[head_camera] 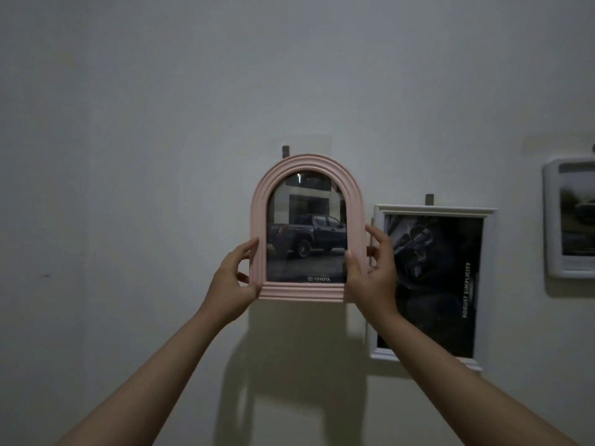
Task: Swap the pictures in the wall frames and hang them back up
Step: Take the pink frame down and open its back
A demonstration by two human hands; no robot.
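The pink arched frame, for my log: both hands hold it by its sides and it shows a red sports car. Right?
Not quite. The head view shows the pink arched frame held by the left hand and right hand, but the picture shows a dark pickup truck.

Both hands hold a pink arched frame (306,226) against the wall (161,123): left hand (236,278) grips its left edge, right hand (370,268) its right edge.

A single head-worn wide-angle camera faces the wall (161,123) square-on at arm's reach. Both forearms enter from the lower corners; the pink frame (307,162) sits at centre, the white frame (434,210) right of it.
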